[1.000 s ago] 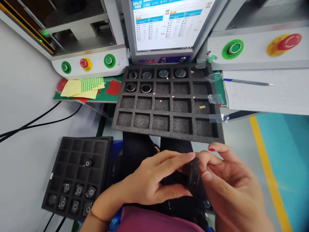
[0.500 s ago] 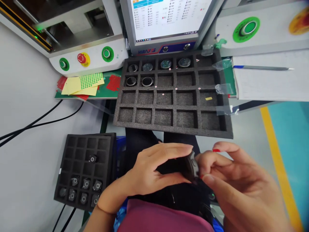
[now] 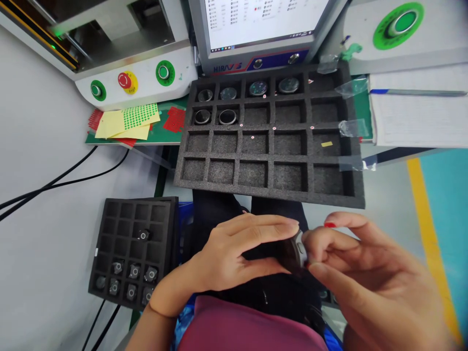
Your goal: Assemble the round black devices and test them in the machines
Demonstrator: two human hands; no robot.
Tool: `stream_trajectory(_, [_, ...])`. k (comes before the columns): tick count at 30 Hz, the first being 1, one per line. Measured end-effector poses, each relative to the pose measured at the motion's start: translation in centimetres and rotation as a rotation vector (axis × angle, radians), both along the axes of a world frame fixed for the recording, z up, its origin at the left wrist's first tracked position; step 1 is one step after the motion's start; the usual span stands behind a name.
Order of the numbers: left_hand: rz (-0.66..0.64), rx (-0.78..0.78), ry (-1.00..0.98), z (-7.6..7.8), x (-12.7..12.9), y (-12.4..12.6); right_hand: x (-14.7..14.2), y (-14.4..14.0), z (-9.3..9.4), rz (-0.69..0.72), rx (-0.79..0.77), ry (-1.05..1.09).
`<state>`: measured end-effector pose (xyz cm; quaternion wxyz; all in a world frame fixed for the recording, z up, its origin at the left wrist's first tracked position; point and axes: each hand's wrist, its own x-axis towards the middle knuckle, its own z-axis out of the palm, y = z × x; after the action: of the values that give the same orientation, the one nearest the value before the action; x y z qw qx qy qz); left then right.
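Observation:
Above my lap, my left hand [image 3: 234, 251] grips a round smartwatch case [image 3: 300, 247] by its rim, between thumb and fingers. The case is tilted on edge, and a grey side with buttons shows. My right hand [image 3: 351, 258] is pinched, thumb against curled index finger, its fingertips touching the right side of the case. Whatever lies between those fingertips is hidden. Beyond both hands lies a black foam tray [image 3: 270, 192] with round watch parts in its far-left pockets, such as a dark-faced one [image 3: 227, 117].
A lower foam tray [image 3: 122, 226] at left holds several small watch bodies [image 3: 144, 235]. Behind stand a monitor [image 3: 263, 24] and machine panels with green buttons [image 3: 164, 72] and a red stop button [image 3: 125, 80]. Yellow sticker sheets [image 3: 127, 122] lie left, a pen [image 3: 417, 92] on papers right.
The view has shifted slightly, so the trays and monitor sit a little differently in it. Both hands keep nearly the same hold at the smartwatch case, which is turned slightly and looks lighter.

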<state>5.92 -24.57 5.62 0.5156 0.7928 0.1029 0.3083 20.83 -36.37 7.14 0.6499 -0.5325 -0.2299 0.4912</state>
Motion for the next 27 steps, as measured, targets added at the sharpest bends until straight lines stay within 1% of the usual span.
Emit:
stream_trajectory(4, [-0.005, 0.008, -0.005, -0.1, -0.1, 0.1, 0.1, 0.1, 0.1, 0.052, -0.022, 0.021])
stream_trajectory(7, [-0.006, 0.017, -0.010, -0.2, -0.2, 0.1, 0.3, 0.1, 0.2, 0.053, -0.029, 0.023])
stream_trajectory(12, [0.004, 0.080, -0.015, -0.2, -0.2, 0.1, 0.5, 0.0, 0.3, 0.089, -0.032, 0.065])
stream_trajectory(16, [0.011, 0.157, -0.033, -0.5, -0.1, 0.3, 0.7, 0.2, -0.3, 0.118, -0.052, 0.159])
stream_trajectory(20, [0.001, 0.203, -0.027, -0.6, -0.2, 0.7, 0.6, 0.5, -1.3, 0.161, -0.085, 0.314])
stream_trajectory(22, [-0.030, 0.173, -0.018, -0.5, -0.2, 0.8, 0.4, 0.7, -1.6, 0.188, -0.092, 0.370])
stream_trajectory(24, [-0.101, 0.114, -0.041, -0.6, -0.2, 0.9, 0.0, 0.9, -1.4, 0.216, -0.103, 0.404])
stream_trajectory(27, [-0.176, 0.026, -0.096, -0.8, -0.4, 0.9, -1.0, 1.2, -0.7, 0.188, -0.111, 0.454])
